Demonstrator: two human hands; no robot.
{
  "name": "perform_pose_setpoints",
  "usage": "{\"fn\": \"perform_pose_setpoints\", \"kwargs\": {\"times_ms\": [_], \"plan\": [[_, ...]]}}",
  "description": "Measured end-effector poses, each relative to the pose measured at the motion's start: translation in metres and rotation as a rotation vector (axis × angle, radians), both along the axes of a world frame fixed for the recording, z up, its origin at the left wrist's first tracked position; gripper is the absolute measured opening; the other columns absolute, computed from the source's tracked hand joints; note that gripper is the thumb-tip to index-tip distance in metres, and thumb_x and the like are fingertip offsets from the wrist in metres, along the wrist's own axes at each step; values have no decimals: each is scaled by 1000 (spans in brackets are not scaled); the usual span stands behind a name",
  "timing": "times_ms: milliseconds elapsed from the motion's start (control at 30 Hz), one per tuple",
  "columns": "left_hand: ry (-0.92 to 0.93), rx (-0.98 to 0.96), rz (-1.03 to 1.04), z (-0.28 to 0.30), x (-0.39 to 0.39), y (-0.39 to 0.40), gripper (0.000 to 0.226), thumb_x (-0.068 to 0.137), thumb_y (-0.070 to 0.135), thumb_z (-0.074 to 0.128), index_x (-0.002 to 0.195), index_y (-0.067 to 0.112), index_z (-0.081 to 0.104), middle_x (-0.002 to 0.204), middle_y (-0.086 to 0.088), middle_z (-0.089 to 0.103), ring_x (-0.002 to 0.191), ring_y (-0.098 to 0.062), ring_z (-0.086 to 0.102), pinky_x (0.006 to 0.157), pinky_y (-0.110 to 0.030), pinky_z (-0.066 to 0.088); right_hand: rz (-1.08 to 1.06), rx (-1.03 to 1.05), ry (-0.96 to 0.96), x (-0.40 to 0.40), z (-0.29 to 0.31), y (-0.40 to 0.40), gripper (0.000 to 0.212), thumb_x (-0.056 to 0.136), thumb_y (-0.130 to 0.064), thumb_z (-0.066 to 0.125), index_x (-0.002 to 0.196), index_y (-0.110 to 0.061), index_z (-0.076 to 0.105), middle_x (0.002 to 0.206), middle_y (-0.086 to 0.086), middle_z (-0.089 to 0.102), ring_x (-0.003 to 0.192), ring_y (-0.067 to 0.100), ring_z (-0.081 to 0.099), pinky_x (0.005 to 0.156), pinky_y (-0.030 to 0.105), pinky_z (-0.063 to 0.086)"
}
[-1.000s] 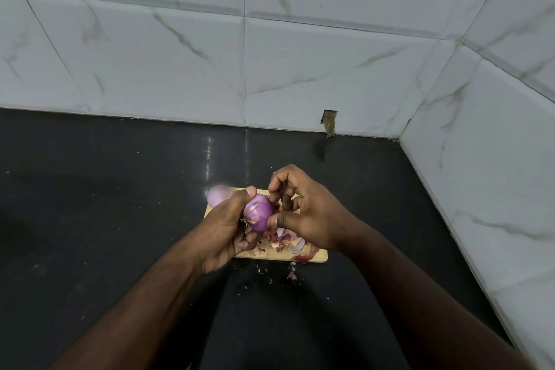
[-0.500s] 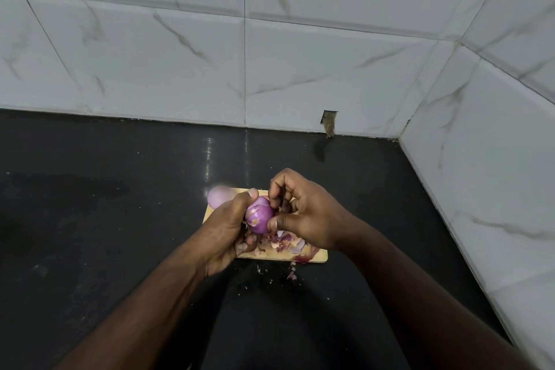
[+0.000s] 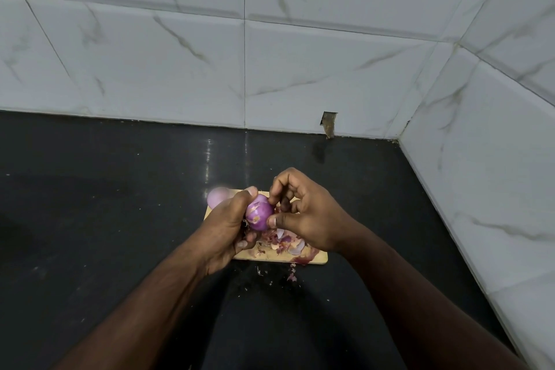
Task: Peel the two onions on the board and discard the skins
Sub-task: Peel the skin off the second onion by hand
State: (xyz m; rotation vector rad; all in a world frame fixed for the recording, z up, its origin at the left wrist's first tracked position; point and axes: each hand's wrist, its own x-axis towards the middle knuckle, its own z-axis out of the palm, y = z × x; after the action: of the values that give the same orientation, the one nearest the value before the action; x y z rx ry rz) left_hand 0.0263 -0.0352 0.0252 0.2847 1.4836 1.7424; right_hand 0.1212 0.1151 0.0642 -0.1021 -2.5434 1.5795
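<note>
My left hand [image 3: 225, 230] grips a purple onion [image 3: 259, 215] just above a small wooden board [image 3: 318, 258]; flecks of dry skin still cling to the onion. My right hand [image 3: 303, 210] meets it from the right, thumb pressed low on its side and forefinger curled onto its top, pinching at the skin. A second, paler onion [image 3: 217, 197] lies at the board's far left corner, partly hidden behind my left hand. Loose onion skins [image 3: 280, 242] are heaped on the board under my hands.
The board sits on a black counter [image 3: 105, 204] in a corner of white marble-look tiled walls [image 3: 300, 69]. A few skin scraps [image 3: 291, 275] lie on the counter in front of the board. A small notch [image 3: 329, 123] marks the back wall's base.
My right forefinger has shifted up onto the top of the onion, and the onion has turned slightly in my left hand. Both hands stay above the board.
</note>
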Motion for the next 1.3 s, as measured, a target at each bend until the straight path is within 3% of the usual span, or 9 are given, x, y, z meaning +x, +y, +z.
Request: {"fn": "perform_pose_setpoints", "kwargs": {"times_ms": [67,167,400,533,767,867,1000,1133,1300], "plan": [[8,6,-2,1,1,1,45,104,38,45,73,20,73,66,-12,57,45,-14,41,36,-17,30,0,21,-12,0,0,0,38,78,-1,78,97,-24,54,93,-6,62,77,11,54,69,26,51],[31,-7,-19,1,2,1,44,105,38,44,76,16,69,63,-9,57,46,-13,40,36,-18,29,12,39,-32,0,0,1,36,80,0,77,96,-23,54,91,-7,60,77,6,54,68,25,51],[152,-13,0,-4,-2,4,47,106,36,41,78,12,70,60,-10,51,47,-14,40,39,-20,29,-8,-21,8,-1,-3,-1,34,80,5,73,98,-17,55,90,2,63,79,11,56,68,25,51],[193,-21,-16,-8,-6,2,46,104,40,45,77,8,64,60,-13,49,48,-15,42,41,-22,31,-37,-80,32,-1,-5,0,38,77,1,78,103,-14,55,101,1,61,87,25,58,75,39,57],[234,-31,-19,-11,-4,5,41,104,38,44,85,8,65,64,-10,54,49,-13,43,42,-22,32,-44,-35,24,-2,-9,-4,33,79,4,75,99,-14,55,93,4,60,83,26,57,71,37,53],[272,-36,-7,-11,-3,6,39,95,42,48,85,9,64,64,-11,53,49,-14,43,42,-22,32,-13,-17,-5,-3,-7,-2,33,80,6,73,100,-14,55,92,6,60,79,16,56,71,30,52],[277,-39,-11,-11,-3,5,40,107,32,42,85,12,69,68,-10,57,50,-13,44,43,-23,32,2,-40,-17,-2,-6,-2,34,83,8,69,97,-19,53,87,1,58,78,7,54,71,25,51],[300,-54,-1,-10,-7,3,50,104,40,45,91,-6,61,73,-19,54,52,-16,45,44,-24,33,-95,-68,47,-1,-8,2,33,81,-4,77,101,-18,55,94,-3,68,83,17,64,73,36,57],[310,-81,-11,-10,-7,2,45,106,33,43,95,-6,60,75,-19,54,54,-16,46,47,-26,34,-173,39,89,-2,-11,2,28,81,-10,79,100,-23,64,92,-7,72,83,14,67,77,39,59]]}}
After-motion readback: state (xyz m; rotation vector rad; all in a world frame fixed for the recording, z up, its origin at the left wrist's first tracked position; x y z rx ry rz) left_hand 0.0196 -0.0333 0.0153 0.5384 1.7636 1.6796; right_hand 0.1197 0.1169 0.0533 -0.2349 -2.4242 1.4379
